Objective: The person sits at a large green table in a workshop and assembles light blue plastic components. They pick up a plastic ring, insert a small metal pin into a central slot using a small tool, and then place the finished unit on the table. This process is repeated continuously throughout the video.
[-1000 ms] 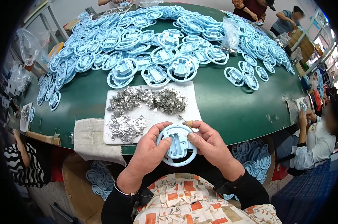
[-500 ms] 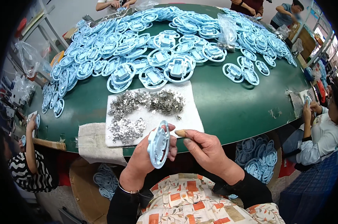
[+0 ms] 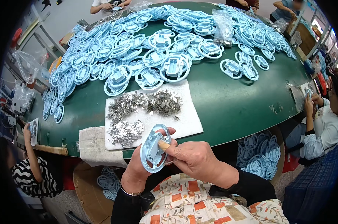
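Observation:
My left hand [image 3: 135,166] is closed around a light blue oval plastic part [image 3: 148,151], tilted with its ribbed face toward me. Above that part's middle, my right hand [image 3: 195,158] has its fingers bent together, and a tan finger cover [image 3: 163,146] on one fingertip presses against the face. Whatever small thing the right fingers may pinch is hidden. Just beyond the hands lies a white foam board [image 3: 191,125]. On it are a heap of small shiny metal pieces [image 3: 126,131] and a darker heap [image 3: 167,102] of similar pieces.
Blue oval parts [image 3: 118,50] pile across the far side of the green table [image 3: 228,106]. A folded cloth [image 3: 100,143] hangs over the near edge. Boxes [image 3: 88,186] of parts stand below. Other people work at left, right [image 3: 322,127] and far side.
My right hand has moved left onto the blue part, its covered fingertip now against it. The left hand has turned the part so its face shows more.

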The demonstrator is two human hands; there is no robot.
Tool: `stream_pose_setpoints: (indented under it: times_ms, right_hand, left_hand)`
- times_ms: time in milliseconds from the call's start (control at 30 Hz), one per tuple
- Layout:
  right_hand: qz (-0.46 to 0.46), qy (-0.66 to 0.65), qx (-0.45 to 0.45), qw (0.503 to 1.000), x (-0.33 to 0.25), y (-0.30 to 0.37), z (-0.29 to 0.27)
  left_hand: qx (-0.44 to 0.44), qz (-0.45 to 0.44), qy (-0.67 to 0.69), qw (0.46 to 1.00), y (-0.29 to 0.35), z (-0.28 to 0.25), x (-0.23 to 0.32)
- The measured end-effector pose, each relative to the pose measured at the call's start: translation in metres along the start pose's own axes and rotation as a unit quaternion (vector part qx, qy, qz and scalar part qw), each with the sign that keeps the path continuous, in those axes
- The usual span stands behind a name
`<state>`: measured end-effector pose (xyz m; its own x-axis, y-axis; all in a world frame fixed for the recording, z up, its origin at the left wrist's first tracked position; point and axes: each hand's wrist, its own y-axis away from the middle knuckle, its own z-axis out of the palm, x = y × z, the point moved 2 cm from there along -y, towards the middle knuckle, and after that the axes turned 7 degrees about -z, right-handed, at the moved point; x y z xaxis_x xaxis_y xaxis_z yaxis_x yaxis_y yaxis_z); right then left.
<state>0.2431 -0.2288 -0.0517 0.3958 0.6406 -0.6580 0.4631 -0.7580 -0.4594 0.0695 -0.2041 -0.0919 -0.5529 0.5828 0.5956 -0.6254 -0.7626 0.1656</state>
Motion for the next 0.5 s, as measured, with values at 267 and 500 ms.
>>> stream_pose_setpoints:
  times_ms: [267,500]
  right_hand:
    - [-0.022,-0.072,0.061,0.995,0.002,0.006,-0.005]
    - [0.01,-0.156,0.087,0.984,0.004,0.01,-0.019]
  left_hand:
    - [-0.044,-0.009,0.134,0.99,-0.009,0.001,-0.009]
    - [-0.145,-0.049,0.206,0.966,-0.016,-0.005,-0.012]
